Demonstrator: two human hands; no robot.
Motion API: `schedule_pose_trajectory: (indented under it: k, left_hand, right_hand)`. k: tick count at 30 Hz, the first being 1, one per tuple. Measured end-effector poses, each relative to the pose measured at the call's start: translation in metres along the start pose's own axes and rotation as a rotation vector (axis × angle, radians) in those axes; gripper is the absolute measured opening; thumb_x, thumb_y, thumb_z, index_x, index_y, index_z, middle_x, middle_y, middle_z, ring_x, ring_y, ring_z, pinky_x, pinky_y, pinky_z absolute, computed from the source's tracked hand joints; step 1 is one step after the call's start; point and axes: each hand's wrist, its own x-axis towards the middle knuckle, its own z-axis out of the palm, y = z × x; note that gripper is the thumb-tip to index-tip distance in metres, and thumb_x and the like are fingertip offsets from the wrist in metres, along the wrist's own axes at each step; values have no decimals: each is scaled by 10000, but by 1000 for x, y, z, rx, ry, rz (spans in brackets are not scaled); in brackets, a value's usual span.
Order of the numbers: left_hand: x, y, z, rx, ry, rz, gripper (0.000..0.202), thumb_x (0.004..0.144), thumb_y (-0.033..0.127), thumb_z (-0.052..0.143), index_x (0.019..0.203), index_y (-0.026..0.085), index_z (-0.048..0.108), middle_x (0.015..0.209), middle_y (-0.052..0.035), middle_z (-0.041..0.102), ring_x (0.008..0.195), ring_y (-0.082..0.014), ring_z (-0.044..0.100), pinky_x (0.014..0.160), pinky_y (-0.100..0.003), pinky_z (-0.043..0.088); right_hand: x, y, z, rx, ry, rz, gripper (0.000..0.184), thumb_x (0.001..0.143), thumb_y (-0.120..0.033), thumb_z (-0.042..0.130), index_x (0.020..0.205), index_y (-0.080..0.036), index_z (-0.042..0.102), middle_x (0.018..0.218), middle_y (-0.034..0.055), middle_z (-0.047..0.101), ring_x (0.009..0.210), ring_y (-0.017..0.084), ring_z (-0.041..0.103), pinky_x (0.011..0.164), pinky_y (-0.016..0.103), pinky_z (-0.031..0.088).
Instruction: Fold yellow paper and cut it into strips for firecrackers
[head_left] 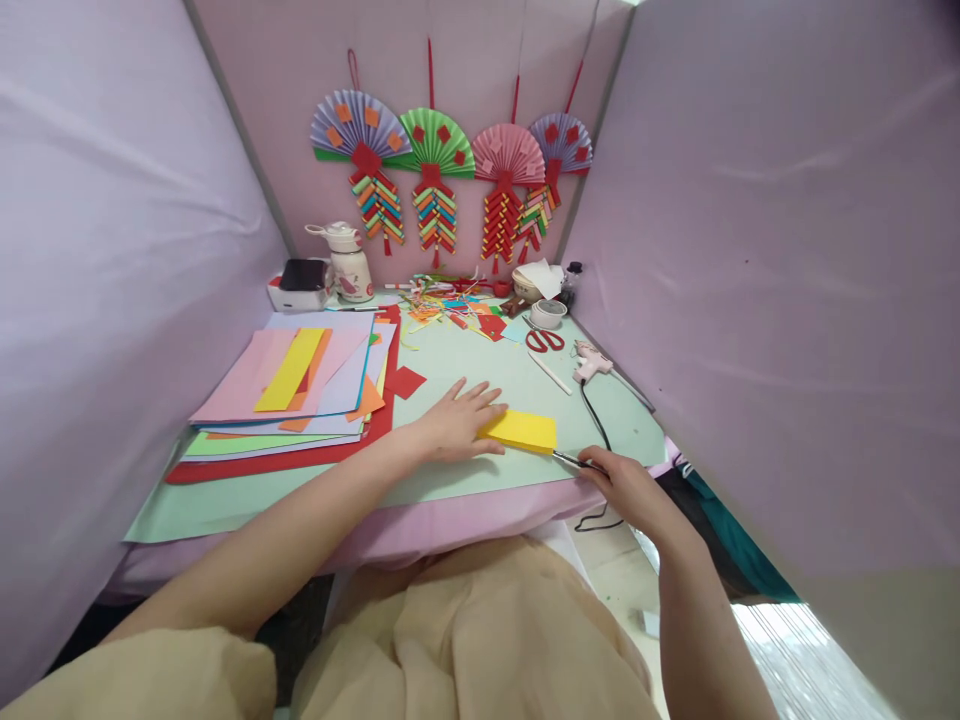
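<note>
A yellow paper strip (529,431) lies on the pale green tabletop, its right end angled slightly toward me. My left hand (461,425) rests flat over the strip's left end with fingers spread. In my right hand (619,478), closed at the table's front edge, is a slim dark and silver knife-like tool (571,460). Its tip meets the strip's lower right corner; most of its handle is hidden by my fingers. A red paper square (406,382) lies beyond my left wrist.
Stacked coloured paper (225,385) fills the left side. Red-handled scissors (545,341), a white pen-like stick (550,373) and a corded glue gun (592,362) lie at right. Paper scraps (450,300), a bottle (350,265) and a tape roll (548,314) stand behind; paper fans (435,140) hang above.
</note>
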Motion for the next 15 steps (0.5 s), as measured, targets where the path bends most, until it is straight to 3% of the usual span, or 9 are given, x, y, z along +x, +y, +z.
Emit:
schedule_pose_trajectory:
  k: [5,11,13,15]
  left_hand:
    - [24,-5,5,-60,-196,66,624,910,604,311,1448,289,323,1555,-71,202,1421,-316,162,1125,-517,132]
    - [35,-18,20,-138,-24,184,408,972,294,286,1281,190,530,1481,-75,376,1408,-234,227,1131,-371,230]
    - [38,-14,25,-174,23,193,411,971,269,264,1276,162,518,1455,-92,413,1390,-205,275,1128,-352,244]
    - [41,-9,27,-180,27,172,443,968,300,270,1364,167,418,1471,-95,388,1384,-201,287,1143,-401,201]
  right_hand:
    - [2,2,-3,27,-14,-32,218,875,-328,420,943,-253,614,859,17,671,775,191,586,662,280,393]
    - [1,5,-2,44,-3,-54,219,874,-325,432,933,-246,627,851,17,681,754,189,596,648,281,406]
    - [0,6,-1,38,0,-62,223,878,-325,434,931,-243,634,846,18,685,748,191,602,654,287,419]
    - [0,7,-1,25,6,-75,237,881,-326,438,951,-241,648,866,26,693,763,198,614,674,296,438]
